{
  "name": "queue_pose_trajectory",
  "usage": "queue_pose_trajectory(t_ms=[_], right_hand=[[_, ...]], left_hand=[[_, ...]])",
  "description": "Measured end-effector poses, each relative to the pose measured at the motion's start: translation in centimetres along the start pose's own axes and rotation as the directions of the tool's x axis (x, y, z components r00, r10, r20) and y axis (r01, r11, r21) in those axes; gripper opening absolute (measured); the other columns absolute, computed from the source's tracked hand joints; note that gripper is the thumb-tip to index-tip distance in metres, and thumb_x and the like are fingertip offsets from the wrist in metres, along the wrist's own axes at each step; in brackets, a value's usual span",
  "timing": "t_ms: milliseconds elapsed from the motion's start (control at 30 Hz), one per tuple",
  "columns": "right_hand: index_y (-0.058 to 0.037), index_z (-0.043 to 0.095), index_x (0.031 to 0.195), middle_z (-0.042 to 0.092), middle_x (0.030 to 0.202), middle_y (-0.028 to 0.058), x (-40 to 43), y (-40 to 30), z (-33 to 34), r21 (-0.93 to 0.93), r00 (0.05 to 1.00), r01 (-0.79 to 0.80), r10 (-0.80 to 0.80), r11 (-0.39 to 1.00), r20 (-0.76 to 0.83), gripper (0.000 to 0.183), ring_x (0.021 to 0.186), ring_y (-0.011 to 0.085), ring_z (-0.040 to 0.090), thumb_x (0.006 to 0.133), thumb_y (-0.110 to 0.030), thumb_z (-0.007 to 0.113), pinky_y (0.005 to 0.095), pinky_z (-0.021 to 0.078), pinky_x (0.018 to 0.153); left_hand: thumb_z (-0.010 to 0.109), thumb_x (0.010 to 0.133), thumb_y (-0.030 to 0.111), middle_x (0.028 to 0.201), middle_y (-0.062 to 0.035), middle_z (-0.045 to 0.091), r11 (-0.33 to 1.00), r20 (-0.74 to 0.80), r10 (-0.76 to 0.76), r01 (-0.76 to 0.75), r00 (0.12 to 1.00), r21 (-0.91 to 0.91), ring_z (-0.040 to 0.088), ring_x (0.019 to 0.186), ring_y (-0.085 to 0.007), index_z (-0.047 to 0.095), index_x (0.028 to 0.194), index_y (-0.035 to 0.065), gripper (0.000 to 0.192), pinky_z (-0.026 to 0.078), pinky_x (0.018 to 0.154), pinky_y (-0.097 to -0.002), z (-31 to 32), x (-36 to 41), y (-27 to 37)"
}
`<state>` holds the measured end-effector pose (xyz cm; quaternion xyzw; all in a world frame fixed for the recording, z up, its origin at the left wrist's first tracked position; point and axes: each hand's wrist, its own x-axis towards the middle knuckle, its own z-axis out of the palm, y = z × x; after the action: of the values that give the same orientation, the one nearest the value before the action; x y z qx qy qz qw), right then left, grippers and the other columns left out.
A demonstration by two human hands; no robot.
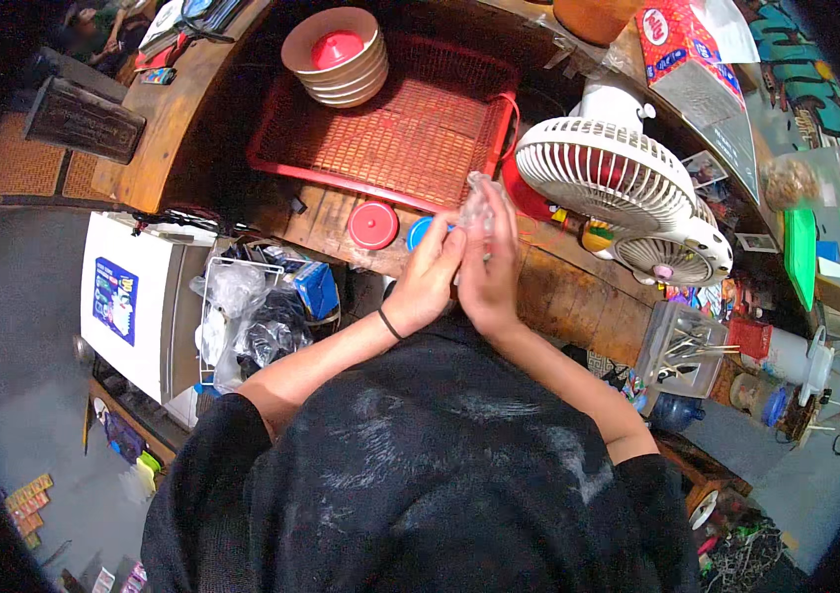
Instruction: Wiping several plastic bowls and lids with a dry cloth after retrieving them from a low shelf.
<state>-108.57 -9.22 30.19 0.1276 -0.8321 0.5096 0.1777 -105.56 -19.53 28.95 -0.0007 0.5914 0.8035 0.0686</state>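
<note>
In the middle of the head view, my left hand (426, 285) and my right hand (492, 270) are pressed together, palm against palm. Between them is crumpled clear plastic (476, 204), which sticks out at the fingertips. What else the palms may enclose is hidden. Just to the left of the hands, a round red lid (373, 224) lies on the wooden counter (568, 296). A blue lid (417, 233) is partly covered by my left hand. Beyond the hands stands a red plastic basket (360, 185), with a stack of bowls (345, 78) at its far left.
A white electric fan (605, 174) stands close on the right. Farther right are a clear container of sticks (679, 348) and a white jug (787, 356). At left are a white appliance (138, 304) and a wire rack with plastic bags (242, 296). A person (97, 33) is partly visible at upper left.
</note>
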Motion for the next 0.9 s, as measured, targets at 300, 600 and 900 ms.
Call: queue_pose_trajectory(t_ms=[300,600,900], right_hand=[[-0.0069,0.058,0.103,0.061,0.082,0.0054,1.1,0.4,-1.1,0.61,0.318,-0.761,0.692,-0.221,0.648,0.037,0.07,0.0197,0.062,0.093,-0.042,0.05,0.0313,0.0538,0.063],[-0.0051,0.056,0.112,0.066,0.091,0.0111,-0.7,0.1,-2.1,0.493,0.394,-0.87,0.564,-0.027,0.726,0.038,0.066,0.0201,0.065,0.096,-0.038,0.046,0.0349,0.0563,0.054],[-0.0023,0.055,0.113,0.066,0.093,0.0118,-1.4,-0.3,-3.1,0.373,0.346,-0.925,0.579,0.076,0.738,0.039,0.069,0.0194,0.067,0.099,-0.035,0.041,0.0331,0.0568,0.056]], left_hand=[[0.053,0.087,-0.003,0.123,-0.0188,0.06,0.628,0.383,0.368,-0.531,0.847,0.57,0.052,0.124,-0.0306,0.058,0.121,0.0012,0.035,0.04,0.102,-0.0364,-1.1,-0.6,1.8],[0.056,0.094,0.017,0.094,-0.0125,0.069,0.583,-0.325,0.694,-0.236,0.642,0.778,0.063,0.084,-0.013,0.066,0.104,-0.0032,0.025,0.049,0.078,-0.0276,-14.5,15.6,10.5],[0.062,0.082,0.037,0.105,-0.0307,0.062,0.378,-0.517,0.471,0.366,0.715,0.85,0.059,0.103,-0.0433,0.063,0.106,-0.0049,0.048,0.047,0.089,-0.0448,-22.9,25.5,9.6]])
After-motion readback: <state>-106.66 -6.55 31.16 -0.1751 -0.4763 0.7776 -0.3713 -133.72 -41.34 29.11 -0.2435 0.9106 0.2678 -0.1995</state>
